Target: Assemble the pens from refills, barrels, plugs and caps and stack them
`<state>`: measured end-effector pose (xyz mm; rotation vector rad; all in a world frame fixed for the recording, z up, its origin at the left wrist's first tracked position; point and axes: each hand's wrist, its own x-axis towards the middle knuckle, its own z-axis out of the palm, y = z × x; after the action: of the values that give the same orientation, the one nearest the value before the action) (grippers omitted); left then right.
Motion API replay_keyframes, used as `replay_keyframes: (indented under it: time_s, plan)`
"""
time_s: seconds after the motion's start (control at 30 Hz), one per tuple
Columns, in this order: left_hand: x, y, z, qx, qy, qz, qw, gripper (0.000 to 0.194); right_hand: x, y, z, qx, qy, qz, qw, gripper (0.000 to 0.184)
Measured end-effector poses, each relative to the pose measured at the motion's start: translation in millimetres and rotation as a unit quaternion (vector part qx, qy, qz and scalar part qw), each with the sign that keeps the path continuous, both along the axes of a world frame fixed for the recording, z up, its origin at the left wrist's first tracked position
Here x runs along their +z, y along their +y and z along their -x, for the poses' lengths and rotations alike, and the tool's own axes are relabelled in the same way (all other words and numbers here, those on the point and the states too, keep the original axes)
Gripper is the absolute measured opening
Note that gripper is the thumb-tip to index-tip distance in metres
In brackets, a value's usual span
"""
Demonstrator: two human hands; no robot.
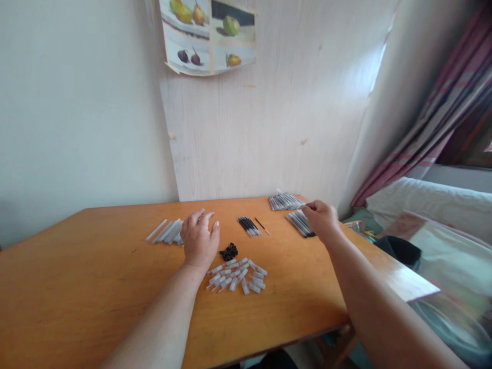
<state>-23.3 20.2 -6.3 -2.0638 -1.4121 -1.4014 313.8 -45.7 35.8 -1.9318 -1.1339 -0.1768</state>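
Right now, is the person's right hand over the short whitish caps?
No; the right hand is by the slim pen-like sticks toward the table's far right, away from the short whitish caps.

Fruit pictures over a wooden table

At the upper middle of the frame, a sheet of fruit paintings (210,38) hangs on a pale board (261,118), its lower edge curling. It shows yellow-green pears, a green apple, two dark purple fruits and an orange one. A plain wall (77,102) fills the upper left. An orange-brown wooden table (96,277) spans the lower frame. At the right, a pink and mauve striped curtain (426,113) slants down beside pale bedding (449,205), with a dark, rounded item (400,250) in front.
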Motion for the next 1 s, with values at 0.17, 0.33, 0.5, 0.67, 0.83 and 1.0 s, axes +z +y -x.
replay_keyframes:
  time_s: [0.17,0.33,0.5,0.67,0.83,1.0]
  plan:
    - [-1.3,2,0,-0.007,-0.003,0.000,1.000,0.031,-14.6,-11,-30,-0.091,-0.028,0.097,0.991,0.038]
    - [-2.6,3,2,-0.002,0.002,0.002,1.000,0.030,-33.4,-14,-40,-0.113,-0.029,0.156,0.981,0.039]
    - [-2.9,5,4,-0.007,0.008,-0.002,1.000,0.030,-45.3,-12,-41,-0.107,-0.025,0.183,0.977,0.039]
    - [-2.1,6,4,-0.009,0.001,-0.003,1.000,0.029,-45.9,-13,-40,-0.107,-0.022,0.197,0.974,0.038]
    - [-3.4,7,4,-0.010,0.001,0.001,1.000,0.029,-46.0,-14,-38,-0.105,-0.024,0.206,0.973,0.036]
    - [-3.6,8,5,-0.011,0.001,0.004,1.000,0.029,-46.8,-13,-35,-0.100,-0.035,0.240,0.965,0.032]
